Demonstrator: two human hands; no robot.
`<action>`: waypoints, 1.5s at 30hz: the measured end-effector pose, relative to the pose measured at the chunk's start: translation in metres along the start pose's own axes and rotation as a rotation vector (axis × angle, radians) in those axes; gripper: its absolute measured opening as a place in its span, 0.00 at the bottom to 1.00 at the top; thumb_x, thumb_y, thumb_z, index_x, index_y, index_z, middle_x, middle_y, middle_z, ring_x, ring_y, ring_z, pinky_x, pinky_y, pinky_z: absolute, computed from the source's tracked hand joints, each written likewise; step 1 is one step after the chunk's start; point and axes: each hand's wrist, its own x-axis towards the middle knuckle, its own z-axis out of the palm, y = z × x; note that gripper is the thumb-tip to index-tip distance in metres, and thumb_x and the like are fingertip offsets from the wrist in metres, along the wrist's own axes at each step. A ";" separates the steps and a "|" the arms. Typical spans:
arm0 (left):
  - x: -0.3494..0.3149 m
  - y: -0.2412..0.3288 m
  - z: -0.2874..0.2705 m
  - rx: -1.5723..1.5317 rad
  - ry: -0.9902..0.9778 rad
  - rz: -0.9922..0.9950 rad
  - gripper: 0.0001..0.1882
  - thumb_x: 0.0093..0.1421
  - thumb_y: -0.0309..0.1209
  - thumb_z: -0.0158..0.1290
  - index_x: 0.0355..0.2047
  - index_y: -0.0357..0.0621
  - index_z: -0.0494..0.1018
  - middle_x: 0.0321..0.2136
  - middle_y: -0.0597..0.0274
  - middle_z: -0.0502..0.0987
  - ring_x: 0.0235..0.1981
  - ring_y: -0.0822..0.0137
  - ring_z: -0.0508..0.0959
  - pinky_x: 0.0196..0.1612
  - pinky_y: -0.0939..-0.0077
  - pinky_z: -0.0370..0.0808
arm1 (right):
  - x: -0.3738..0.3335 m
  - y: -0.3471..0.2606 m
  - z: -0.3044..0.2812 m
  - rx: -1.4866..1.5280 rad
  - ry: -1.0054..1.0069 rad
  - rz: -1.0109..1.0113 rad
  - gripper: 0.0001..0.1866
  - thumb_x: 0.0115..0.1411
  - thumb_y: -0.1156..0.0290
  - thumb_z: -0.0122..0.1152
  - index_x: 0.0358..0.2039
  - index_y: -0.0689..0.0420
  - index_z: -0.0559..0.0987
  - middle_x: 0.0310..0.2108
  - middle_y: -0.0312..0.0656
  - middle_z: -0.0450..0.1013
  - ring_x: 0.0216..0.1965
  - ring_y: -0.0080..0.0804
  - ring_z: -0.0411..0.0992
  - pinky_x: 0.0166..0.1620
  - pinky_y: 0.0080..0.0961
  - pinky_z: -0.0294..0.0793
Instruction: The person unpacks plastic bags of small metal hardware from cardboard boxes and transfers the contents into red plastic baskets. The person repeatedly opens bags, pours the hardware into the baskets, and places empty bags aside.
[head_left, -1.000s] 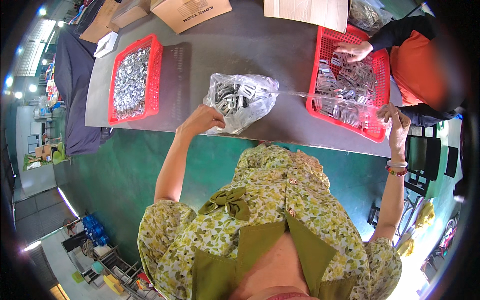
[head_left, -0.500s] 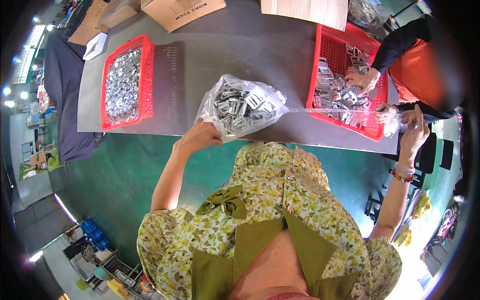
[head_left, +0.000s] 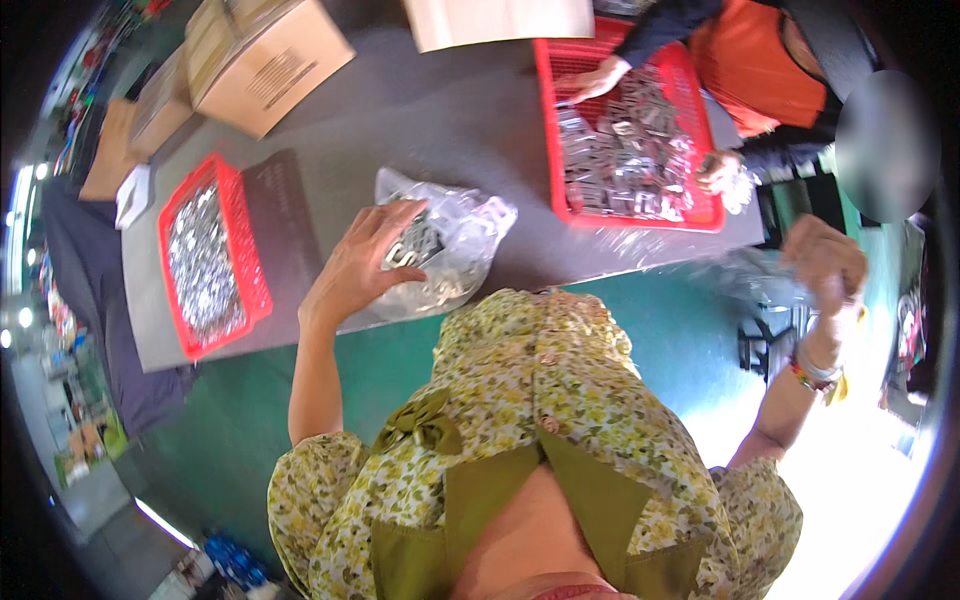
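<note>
Near the table's front edge lies a clear plastic bag [head_left: 455, 255] of grey metal buckles [head_left: 415, 245]. My left hand [head_left: 365, 255] is at the bag's left side, thumb and fingers spread apart and not gripping; whether the fingertips touch the plastic I cannot tell. Far to the right, past the table's edge, my right hand [head_left: 826, 262] is raised and closed, blurred by motion. A smeared piece of clear plastic [head_left: 755, 278] trails from it toward the table.
Metal buckles fill a red basket [head_left: 712, 190] at the right, where a co-worker's hands [head_left: 597, 80] are busy. Small shiny metal pieces fill another red basket [head_left: 238, 230] at the left. Cardboard boxes [head_left: 270, 70] stand at the back left of the grey table [head_left: 420, 110].
My left hand has let go of the bag's edge and opened. The plastic drawn taut from the bag no longer spans to my right hand, which has dropped slightly. The view has shifted and tilted.
</note>
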 end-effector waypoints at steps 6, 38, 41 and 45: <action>0.102 0.118 0.085 -0.266 -0.346 0.428 0.55 0.48 0.47 0.63 0.68 0.47 0.43 0.64 0.46 0.53 0.62 0.50 0.61 0.61 0.58 0.65 | -0.009 -0.012 0.055 0.168 0.006 0.003 0.12 0.55 0.68 0.66 0.22 0.64 0.78 0.22 0.43 0.73 0.25 0.31 0.72 0.27 0.26 0.70; 0.251 0.257 0.267 -0.921 -0.463 0.169 0.30 0.60 0.26 0.54 0.61 0.39 0.57 0.56 0.56 0.61 0.59 0.63 0.61 0.62 0.66 0.60 | -0.161 0.190 -0.003 0.631 0.469 0.611 0.11 0.46 0.85 0.62 0.32 0.61 0.79 0.42 0.39 0.76 0.42 0.26 0.73 0.47 0.25 0.73; 0.248 0.266 0.257 -1.348 -0.560 -0.127 0.24 0.62 0.26 0.54 0.58 0.40 0.63 0.53 0.59 0.66 0.57 0.67 0.65 0.58 0.71 0.68 | -0.166 0.201 -0.028 0.751 0.609 0.787 0.17 0.48 0.82 0.64 0.42 0.61 0.78 0.34 0.37 0.77 0.33 0.24 0.75 0.40 0.21 0.76; 0.250 0.271 0.253 -1.127 -0.228 0.019 0.17 0.62 0.19 0.50 0.52 0.39 0.68 0.52 0.56 0.67 0.56 0.64 0.68 0.54 0.69 0.75 | -0.156 0.209 -0.027 0.756 0.658 0.689 0.43 0.48 0.73 0.68 0.64 0.59 0.58 0.26 0.29 0.69 0.27 0.19 0.71 0.33 0.13 0.73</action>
